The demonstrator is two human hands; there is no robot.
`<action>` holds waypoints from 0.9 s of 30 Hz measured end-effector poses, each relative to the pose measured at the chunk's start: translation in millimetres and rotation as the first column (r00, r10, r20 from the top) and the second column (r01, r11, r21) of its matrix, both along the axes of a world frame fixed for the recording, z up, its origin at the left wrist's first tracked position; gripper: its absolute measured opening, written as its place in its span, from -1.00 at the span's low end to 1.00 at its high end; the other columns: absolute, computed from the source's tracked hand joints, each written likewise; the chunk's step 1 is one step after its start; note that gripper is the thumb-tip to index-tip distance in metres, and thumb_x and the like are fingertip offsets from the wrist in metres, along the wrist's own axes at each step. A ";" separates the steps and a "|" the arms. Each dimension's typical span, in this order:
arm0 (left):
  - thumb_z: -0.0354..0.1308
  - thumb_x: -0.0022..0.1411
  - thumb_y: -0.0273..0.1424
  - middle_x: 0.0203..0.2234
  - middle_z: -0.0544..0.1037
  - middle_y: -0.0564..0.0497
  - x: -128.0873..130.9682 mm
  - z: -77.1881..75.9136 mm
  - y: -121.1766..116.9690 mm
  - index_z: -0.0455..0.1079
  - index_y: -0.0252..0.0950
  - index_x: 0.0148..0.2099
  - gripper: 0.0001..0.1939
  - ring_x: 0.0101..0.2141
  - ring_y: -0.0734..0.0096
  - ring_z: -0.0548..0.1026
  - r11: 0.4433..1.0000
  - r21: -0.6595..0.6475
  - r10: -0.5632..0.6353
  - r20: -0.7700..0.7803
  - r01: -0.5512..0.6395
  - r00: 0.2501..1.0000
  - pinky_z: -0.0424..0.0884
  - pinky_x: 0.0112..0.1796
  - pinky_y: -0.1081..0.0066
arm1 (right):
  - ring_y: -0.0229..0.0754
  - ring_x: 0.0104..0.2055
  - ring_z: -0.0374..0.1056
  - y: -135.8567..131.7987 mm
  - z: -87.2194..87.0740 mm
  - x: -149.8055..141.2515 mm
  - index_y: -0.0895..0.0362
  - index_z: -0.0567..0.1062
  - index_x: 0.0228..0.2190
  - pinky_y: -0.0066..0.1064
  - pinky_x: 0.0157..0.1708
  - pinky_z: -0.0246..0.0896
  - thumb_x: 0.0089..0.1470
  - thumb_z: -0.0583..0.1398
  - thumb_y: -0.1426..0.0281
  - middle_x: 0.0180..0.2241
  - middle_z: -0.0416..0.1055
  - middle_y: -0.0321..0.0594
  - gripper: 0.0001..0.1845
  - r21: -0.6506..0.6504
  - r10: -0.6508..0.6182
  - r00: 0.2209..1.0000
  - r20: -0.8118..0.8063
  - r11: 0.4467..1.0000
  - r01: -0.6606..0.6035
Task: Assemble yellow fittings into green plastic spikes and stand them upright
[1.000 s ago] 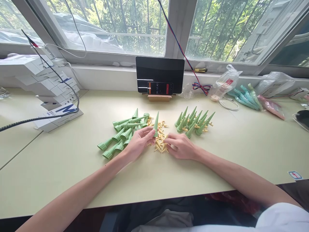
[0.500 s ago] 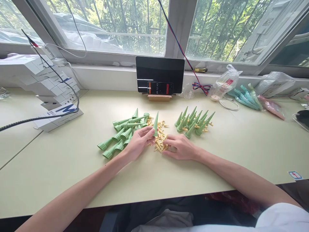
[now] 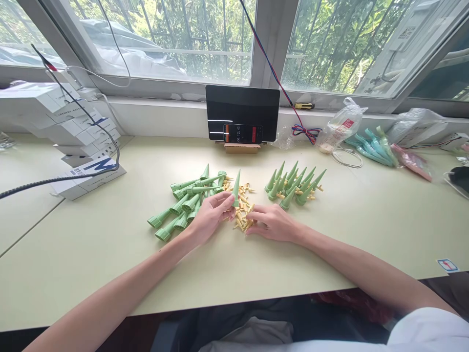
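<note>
My left hand point(image 3: 214, 212) is closed around a green plastic cone spike point(image 3: 236, 188), which stands point up between thumb and fingers. Just to its right lies a loose heap of small pale-yellow plastic valve pieces point(image 3: 242, 215). At the right edge of that heap, my right hand point(image 3: 274, 222) rests low with thumb and fingers apart, the fingertips touching or close to yellow pieces. Left of my left hand, several green cone spikes point(image 3: 179, 205) lie piled on their sides. Beyond my right hand, several green spikes fitted with yellow pieces point(image 3: 293, 183) stand upright in a group.
A black tablet point(image 3: 242, 107) and a phone point(image 3: 243, 133) showing a timer stand at the back. White boxes point(image 3: 80, 129) are stacked at left, with a black cable point(image 3: 66, 180) in front. Plastic bags point(image 3: 340, 127) and bagged coloured parts point(image 3: 377, 149) lie at back right.
My right hand has shifted slightly left, and its thumb and fingers have spread at the heap. My left hand holds the green cone spike almost still.
</note>
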State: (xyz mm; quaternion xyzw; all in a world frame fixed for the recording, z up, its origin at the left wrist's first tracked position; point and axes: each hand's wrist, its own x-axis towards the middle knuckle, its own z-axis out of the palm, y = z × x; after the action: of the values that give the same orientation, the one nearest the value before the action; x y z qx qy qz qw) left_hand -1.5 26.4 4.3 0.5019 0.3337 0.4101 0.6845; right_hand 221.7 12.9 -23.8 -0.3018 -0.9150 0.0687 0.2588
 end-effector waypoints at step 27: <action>0.23 0.25 -0.18 -0.35 0.43 0.01 -0.1 1.0 0.1 0.49 -0.32 -0.16 -0.71 -0.48 0.54 0.30 1.000 0.008 -0.026 0.009 0.026 1.000 0.29 -0.43 0.46 | -0.27 -0.44 0.32 -3.0 1.0 -1.7 0.16 0.48 -0.25 -0.46 -0.44 0.15 0.21 0.22 0.14 -0.33 0.46 -0.17 -0.68 0.003 0.005 1.000 -0.030 1.000 -0.005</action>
State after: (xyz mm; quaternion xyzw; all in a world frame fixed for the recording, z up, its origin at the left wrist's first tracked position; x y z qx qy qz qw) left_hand -1.5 26.4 5.3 0.5071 0.3224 0.4049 0.6892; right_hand 220.0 9.9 -22.8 -0.2978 -0.9119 0.0725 0.2729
